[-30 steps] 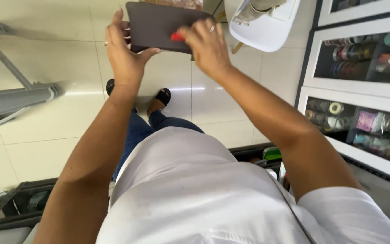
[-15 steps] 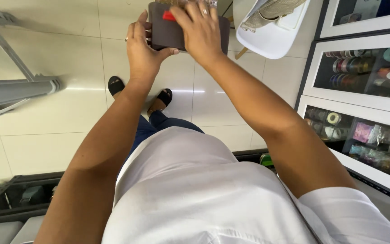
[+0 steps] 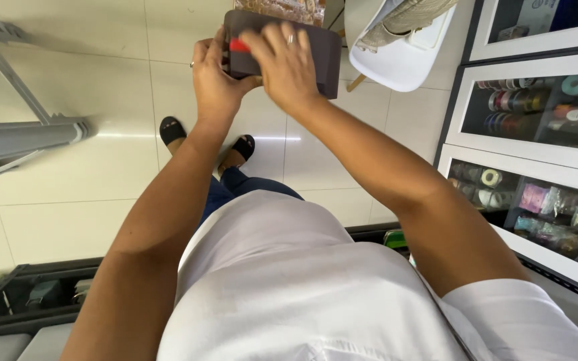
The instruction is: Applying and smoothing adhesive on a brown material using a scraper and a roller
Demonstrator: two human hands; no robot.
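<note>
I stand looking down over my white shirt at a tiled floor. Both my hands are raised in front of me on a flat dark brown rectangular case [image 3: 326, 57]. My left hand [image 3: 214, 79] grips its left end from below, a ring on one finger. My right hand [image 3: 287, 63] lies over the case's front, fingers curled, also with a ring. A small red piece [image 3: 239, 45] shows between the two hands, against the case; I cannot tell which hand pinches it. Something woven and tan [image 3: 289, 9] sticks out above the case.
A white moulded chair [image 3: 403, 57] with a woven item on its seat stands ahead to the right. White glass-fronted cabinets [image 3: 536, 127] with ribbon rolls line the right side. A grey metal frame [image 3: 15, 137] lies on the left. Dark bins [image 3: 41, 294] sit low at left.
The case and both hands have shifted right and closer together in view. My right hand has slid over the case's front, and the red piece now sits at the case's left end.
</note>
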